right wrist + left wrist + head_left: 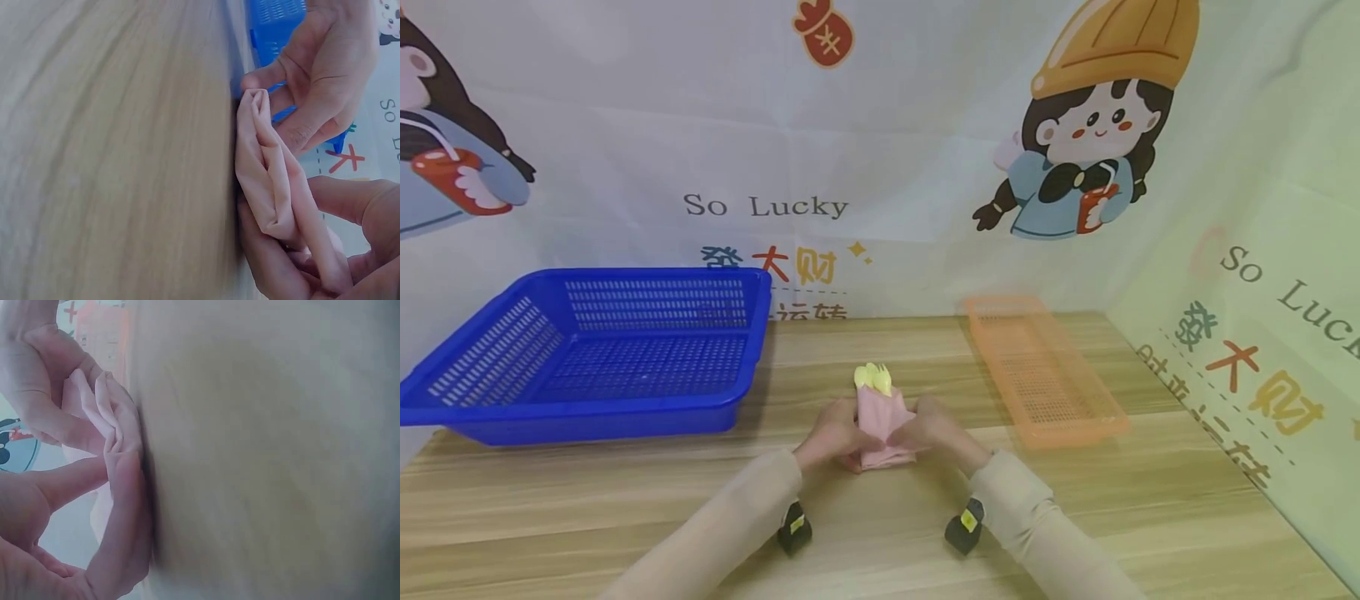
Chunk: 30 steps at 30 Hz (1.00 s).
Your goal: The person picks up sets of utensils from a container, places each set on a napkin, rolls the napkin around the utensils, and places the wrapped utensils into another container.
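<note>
A pink cloth napkin [880,425] lies folded on the table, wrapped around yellow plastic cutlery [872,377]. The heads of the cutlery, one of them a fork, stick out at the far end; the handles are hidden in the cloth. On the left side, my left hand [832,435] grips the napkin's edge between thumb and fingers. My right hand [940,429] pinches the opposite side, its thumb on top and a finger underneath. In the right wrist view, layered folds of the napkin [269,169] show at its near end, between both hands.
A large blue plastic basket [741,396] stands at the left rear of the wooden table [880,550]. Farther right lies a narrow orange basket [1075,437]. A printed cloth backdrop [910,167] rises behind the table and along its right side.
</note>
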Tool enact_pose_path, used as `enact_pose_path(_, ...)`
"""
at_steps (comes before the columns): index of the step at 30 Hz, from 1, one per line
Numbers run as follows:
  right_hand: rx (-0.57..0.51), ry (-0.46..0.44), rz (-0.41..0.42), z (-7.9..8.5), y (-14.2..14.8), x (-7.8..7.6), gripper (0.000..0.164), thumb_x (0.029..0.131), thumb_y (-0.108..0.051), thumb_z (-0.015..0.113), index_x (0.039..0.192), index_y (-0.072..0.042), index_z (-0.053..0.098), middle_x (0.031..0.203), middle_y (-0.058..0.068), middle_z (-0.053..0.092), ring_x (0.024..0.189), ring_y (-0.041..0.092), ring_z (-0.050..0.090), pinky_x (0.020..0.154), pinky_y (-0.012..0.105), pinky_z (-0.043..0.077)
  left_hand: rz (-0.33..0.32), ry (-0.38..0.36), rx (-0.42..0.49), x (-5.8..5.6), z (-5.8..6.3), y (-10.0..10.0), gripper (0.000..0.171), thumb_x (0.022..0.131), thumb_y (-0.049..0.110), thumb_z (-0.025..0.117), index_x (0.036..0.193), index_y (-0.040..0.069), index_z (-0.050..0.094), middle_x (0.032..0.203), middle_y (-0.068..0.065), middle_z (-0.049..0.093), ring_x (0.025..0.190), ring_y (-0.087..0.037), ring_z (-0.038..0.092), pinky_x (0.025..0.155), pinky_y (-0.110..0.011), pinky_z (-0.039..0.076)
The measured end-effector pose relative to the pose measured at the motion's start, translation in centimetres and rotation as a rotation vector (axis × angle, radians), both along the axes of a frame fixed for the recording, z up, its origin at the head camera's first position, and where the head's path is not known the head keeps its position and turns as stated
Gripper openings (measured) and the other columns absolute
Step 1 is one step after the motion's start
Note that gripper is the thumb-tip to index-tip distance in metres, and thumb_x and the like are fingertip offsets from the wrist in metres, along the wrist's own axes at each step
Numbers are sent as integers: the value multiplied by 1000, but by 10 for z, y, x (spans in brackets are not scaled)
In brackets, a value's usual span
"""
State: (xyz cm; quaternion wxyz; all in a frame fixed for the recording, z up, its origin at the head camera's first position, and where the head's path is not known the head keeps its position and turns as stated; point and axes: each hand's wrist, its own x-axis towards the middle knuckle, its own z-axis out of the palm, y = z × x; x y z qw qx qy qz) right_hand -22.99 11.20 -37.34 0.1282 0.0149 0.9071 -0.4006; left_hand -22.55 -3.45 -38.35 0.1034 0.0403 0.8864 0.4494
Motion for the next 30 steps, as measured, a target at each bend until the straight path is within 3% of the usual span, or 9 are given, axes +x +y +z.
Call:
enact_pose_path(7, -105, -16, 13, -1, 3, 2, 30, 63, -6, 72, 88, 8, 62, 79, 10, 58, 70, 17, 52, 59, 21, 46, 11, -73, 92, 1, 0, -1, 23, 67, 2, 74, 85, -6, 62, 63, -11, 58, 39, -12, 54, 41, -25, 50)
enact_pose_path(12, -182, -38, -18, -7, 4, 4, 38, 65, -7, 71, 98, 9, 60, 84, 11, 58, 75, 17, 52, 64, 21, 45, 31, -135, 142, 0, -3, -4, 22, 68, 3, 73, 83, -6, 59, 61, -10, 56, 42, -12, 52, 43, -27, 51)
enact_pose_path(16, -308, -65, -39, -11, 5, 7, 44, 68, -5, 68, 107, 10, 55, 87, 12, 57, 75, 16, 52, 64, 20, 46, 29, -126, 164, 0, -4, -7, 28, 68, 5, 73, 90, -7, 61, 66, -10, 59, 50, -13, 53, 48, -27, 52)
enact_pose_path(21, -490, -89, -86, -6, 7, 12, 49, 74, -7, 64, 118, 7, 49, 98, 15, 57, 80, 17, 53, 69, 25, 47, -8, -102, 293, 2, -3, -13, 30, 74, 13, 70, 95, -7, 64, 79, -11, 65, 64, -11, 57, 60, -24, 50)
enact_pose_path(27, -345, 69, -70, 12, 8, 12, 52, 76, -20, 64, 121, 3, 51, 117, 17, 55, 101, 22, 50, 91, 38, 41, -87, -120, 511, 5, 8, -14, 35, 81, 13, 62, 106, -10, 57, 90, -13, 65, 73, -11, 58, 68, -24, 50)
enact_pose_path(30, -400, 66, -73, 19, 7, 13, 48, 75, -18, 65, 118, 2, 53, 110, 16, 58, 96, 22, 52, 86, 37, 44, -135, -134, 594, 5, 13, -15, 35, 82, 5, 59, 110, -14, 51, 96, -18, 63, 77, -11, 59, 75, -28, 50)
